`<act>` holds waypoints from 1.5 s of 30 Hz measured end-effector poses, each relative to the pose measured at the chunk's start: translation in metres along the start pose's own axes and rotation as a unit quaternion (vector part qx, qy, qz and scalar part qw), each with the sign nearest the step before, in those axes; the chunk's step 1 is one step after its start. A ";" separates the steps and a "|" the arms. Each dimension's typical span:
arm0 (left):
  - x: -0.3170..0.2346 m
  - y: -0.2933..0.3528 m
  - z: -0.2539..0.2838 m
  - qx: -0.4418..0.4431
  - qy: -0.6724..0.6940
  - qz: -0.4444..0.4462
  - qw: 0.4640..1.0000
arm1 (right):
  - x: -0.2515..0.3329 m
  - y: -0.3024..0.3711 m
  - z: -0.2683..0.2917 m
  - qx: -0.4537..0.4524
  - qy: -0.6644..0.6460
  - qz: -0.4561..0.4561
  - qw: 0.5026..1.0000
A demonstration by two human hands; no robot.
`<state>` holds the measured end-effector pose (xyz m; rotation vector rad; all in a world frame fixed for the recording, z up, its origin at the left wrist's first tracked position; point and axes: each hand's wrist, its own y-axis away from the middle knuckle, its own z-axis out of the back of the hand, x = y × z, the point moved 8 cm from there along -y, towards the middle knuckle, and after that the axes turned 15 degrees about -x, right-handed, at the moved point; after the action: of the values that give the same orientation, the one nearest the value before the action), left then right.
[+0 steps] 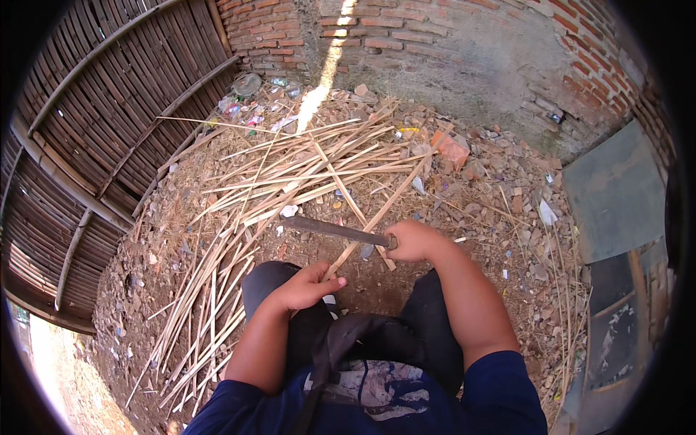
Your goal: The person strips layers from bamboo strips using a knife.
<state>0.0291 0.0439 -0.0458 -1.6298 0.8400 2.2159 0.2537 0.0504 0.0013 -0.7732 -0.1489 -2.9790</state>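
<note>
My left hand [308,288] is closed around the near end of a long bamboo strip [406,187], which slants away to the far right. In my right hand [412,241] is the handle end of a dark machete [333,229]. Its long blade points left and crosses the strip just beyond my left hand; whether the two touch, I cannot tell. Beyond the blade, split bamboo strips [304,177] lie in a loose, crisscrossed heap on the ground. More bamboo strips [206,319] are spread to the left of my knees.
Rubble and litter cover the dirt ground [500,239]. A brick wall [449,58] closes the far side, and a bamboo-slat wall [109,94] stands left. Grey panels [612,192] lean at the right. A reddish brick chunk [451,150] lies beside the heap.
</note>
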 end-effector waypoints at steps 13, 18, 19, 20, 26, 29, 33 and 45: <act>-0.018 0.009 0.002 0.012 0.084 0.052 0.995 | -0.044 -0.009 0.019 -0.074 -0.076 -0.098 0.990; -0.020 0.011 0.000 0.022 0.071 0.044 0.996 | -0.003 -0.003 0.000 -0.003 -0.008 0.041 0.999; -0.018 0.010 -0.001 0.030 0.063 0.033 0.997 | -0.023 -0.008 -0.001 -0.017 -0.057 0.014 0.998; -0.019 0.009 -0.001 0.026 0.065 0.032 0.997 | -0.050 -0.013 0.001 -0.034 -0.105 -0.015 0.994; -0.021 0.006 -0.003 0.026 0.087 0.030 0.995 | -0.121 -0.020 0.026 -0.137 -0.168 -0.212 0.953; -0.018 0.008 -0.001 0.020 0.089 0.044 0.995 | -0.071 -0.010 0.021 -0.086 -0.096 -0.129 0.983; -0.017 0.010 -0.003 0.024 0.077 0.047 0.996 | -0.005 0.005 0.004 -0.004 0.005 0.020 1.000; -0.014 0.002 -0.007 0.023 0.042 0.022 0.999 | -0.126 -0.002 0.039 -0.178 -0.108 -0.216 0.954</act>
<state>0.0387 0.0399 -0.0332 -1.7092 0.9505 2.1531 0.3827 0.0614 -0.0265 -1.2533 0.2555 -3.3705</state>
